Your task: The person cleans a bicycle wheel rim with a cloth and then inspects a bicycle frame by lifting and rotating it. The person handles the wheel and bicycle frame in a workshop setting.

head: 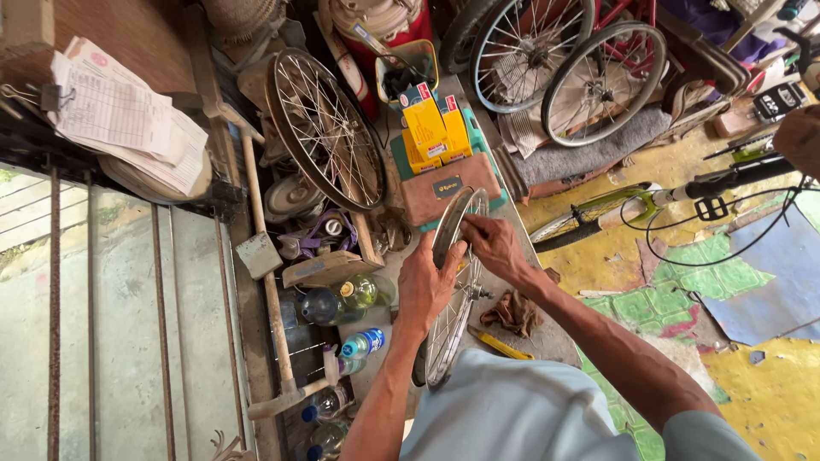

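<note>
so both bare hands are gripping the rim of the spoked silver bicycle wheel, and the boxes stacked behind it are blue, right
Not quite: the head view shows the stacked cardboard boxes are yellow, not blue. The rest holds: the left hand and right hand both grip the rim of the spoked silver bicycle wheel.

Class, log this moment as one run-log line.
left hand: grips wheel rim | right hand: on rim top | rag: beside wheel
</note>
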